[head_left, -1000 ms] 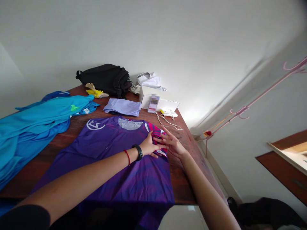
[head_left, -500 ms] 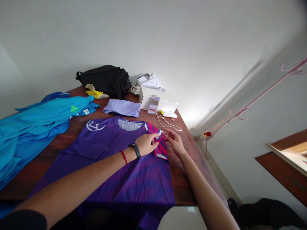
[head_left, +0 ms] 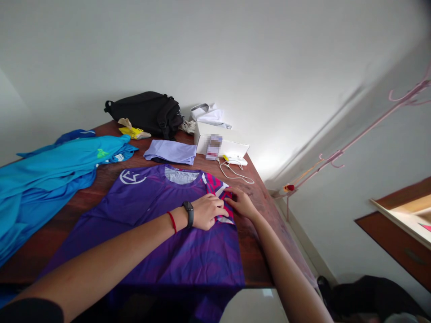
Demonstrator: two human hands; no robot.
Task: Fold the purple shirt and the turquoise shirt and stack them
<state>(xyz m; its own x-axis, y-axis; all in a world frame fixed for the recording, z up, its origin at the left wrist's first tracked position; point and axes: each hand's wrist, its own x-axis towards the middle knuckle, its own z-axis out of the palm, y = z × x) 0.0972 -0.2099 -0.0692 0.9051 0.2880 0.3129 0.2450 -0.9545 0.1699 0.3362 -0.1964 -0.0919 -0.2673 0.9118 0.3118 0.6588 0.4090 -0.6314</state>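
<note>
A purple T-shirt (head_left: 148, 242) lies spread on the wooden table, its collar away from me and its lower part hanging over the near edge. Its right-side sleeve (head_left: 219, 185), patterned in pink, white and purple, is folded in over the body. On the lower part of this sleeve rests my left hand (head_left: 204, 212), fingers laid over the fabric; a black wristband and a red cord are on that wrist. My right hand (head_left: 243, 203) touches the sleeve's outer edge, thumb and forefinger apart on the cloth.
Blue shirts (head_left: 60, 172) are heaped at the left. Behind the T-shirt lie a folded lavender cloth (head_left: 171, 151), a black backpack (head_left: 144, 112), a yellow packet (head_left: 133, 132) and a white box (head_left: 202, 134) with a white cable (head_left: 232, 172). A pink rack (head_left: 357, 132) stands at right.
My left hand has slid down the sleeve toward me, its fingers lower on the cloth. My right hand has moved slightly inward and down onto the sleeve edge, which lies flatter.
</note>
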